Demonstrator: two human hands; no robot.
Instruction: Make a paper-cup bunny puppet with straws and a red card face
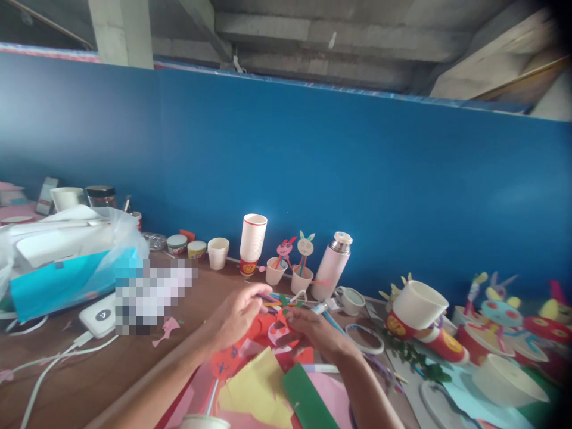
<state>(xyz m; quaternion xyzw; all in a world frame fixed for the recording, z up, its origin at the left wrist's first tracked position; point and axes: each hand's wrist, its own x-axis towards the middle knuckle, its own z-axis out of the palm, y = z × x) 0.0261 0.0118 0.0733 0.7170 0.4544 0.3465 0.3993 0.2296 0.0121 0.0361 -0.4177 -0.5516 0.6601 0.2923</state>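
My right hand is closed around the edge of a small red paper cutout with green bits on top. Opposite it, my left hand has its thumb and fingers apart, close to several coloured sticks; nothing shows between them. Below the hands lie red, pink and yellow paper and a green paper strip. A red paper face on a stick stands up from a paper cup at the near edge.
Behind my hands stand stacked paper cups, two cups with paper figures and a pink thermos. A tape roll and more decorated cups are at right. A plastic bag and a white power bank with cables are at left.
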